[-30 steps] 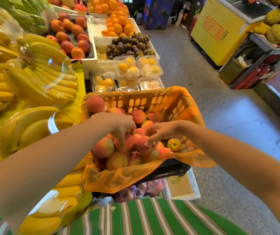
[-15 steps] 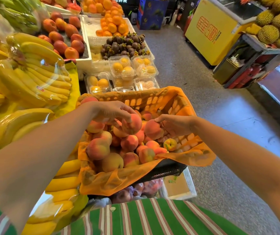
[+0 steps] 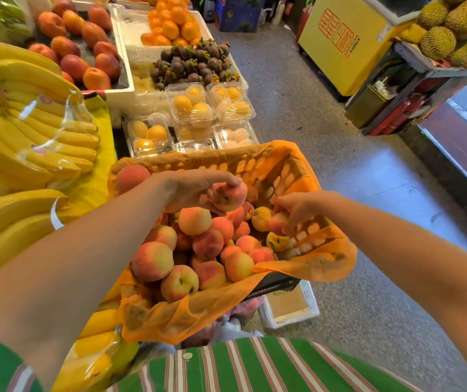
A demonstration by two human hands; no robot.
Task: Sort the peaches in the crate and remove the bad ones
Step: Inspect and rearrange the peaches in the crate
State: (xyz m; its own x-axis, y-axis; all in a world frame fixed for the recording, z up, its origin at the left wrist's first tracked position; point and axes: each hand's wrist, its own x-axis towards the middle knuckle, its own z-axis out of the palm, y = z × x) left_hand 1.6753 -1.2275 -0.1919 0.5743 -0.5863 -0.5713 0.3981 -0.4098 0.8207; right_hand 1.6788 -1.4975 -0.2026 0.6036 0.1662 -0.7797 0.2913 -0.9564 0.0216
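Left grip (image 3: 187, 188) closed round a raised peach (image 3: 228, 195) near the crate's (image 3: 279, 282) far edge, right grip (image 3: 297, 206) curled onto a second peach (image 3: 276, 222) by the right edge: best to turn each fully and check for bruises.

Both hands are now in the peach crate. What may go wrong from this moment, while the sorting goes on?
1. The left hand holds the lifted peach over the heap; if it slips, it may bruise the fruit below.
2. The rim peach sits at the far left edge of the crate and might roll off.
3. The right hand grips a small peach beside the crate wall; squeezing could mark it.
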